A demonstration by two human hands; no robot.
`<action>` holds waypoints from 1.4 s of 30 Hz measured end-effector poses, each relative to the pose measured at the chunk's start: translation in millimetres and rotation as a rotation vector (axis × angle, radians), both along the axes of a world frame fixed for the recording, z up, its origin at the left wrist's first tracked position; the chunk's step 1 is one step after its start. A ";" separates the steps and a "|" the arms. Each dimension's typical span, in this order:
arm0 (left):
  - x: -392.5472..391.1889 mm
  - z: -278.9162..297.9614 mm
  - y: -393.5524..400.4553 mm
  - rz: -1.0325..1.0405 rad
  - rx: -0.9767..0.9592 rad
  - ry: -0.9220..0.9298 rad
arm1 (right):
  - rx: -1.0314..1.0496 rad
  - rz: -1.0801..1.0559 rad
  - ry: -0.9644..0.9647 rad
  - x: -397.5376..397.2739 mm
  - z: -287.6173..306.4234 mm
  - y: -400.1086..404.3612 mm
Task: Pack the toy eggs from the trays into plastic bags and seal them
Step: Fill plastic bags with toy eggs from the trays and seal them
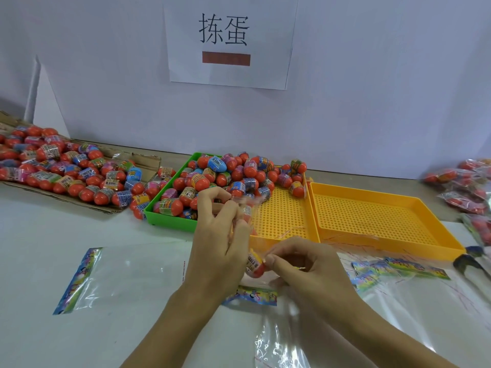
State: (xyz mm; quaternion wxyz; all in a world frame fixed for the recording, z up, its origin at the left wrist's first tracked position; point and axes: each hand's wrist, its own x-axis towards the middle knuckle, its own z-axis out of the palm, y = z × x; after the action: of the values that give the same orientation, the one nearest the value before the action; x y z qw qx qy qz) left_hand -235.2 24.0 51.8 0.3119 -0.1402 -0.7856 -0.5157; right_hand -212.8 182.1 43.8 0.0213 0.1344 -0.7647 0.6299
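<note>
Packing is well underway but far from done: sealed bags of eggs [463,187] pile at the worktop's right edge, while many loose red-capped toy eggs [228,173] still heap in the green plastic tray [170,216] and on flattened cardboard [143,162] at the left. Two yellow perforated trays [372,216] sit nearly empty. The left hand [218,235] grips a clear plastic bag [247,208]; the right hand [303,266] pinches it beside a red egg [256,265] inside. Empty bags [119,272] lie flat near the front edge.
</note>
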 end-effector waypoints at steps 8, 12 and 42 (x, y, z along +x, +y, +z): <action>1.6 -0.7 -0.8 0.091 -0.084 0.071 | -0.026 -0.057 0.128 3.7 -7.1 -9.0; 0.4 -3.7 -0.1 0.174 -0.172 0.079 | 0.050 -0.064 0.196 1.0 -10.3 -12.4; -6.6 -2.7 -14.8 0.186 -0.361 0.043 | 0.718 -0.084 0.140 -142.5 20.9 -44.2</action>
State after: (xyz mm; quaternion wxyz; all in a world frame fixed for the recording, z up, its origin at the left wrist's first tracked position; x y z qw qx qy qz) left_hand -241.8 9.2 49.1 0.3446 -0.1314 -0.8681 -0.3323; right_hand -355.3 137.8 64.7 0.0507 0.1447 -0.9386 0.3092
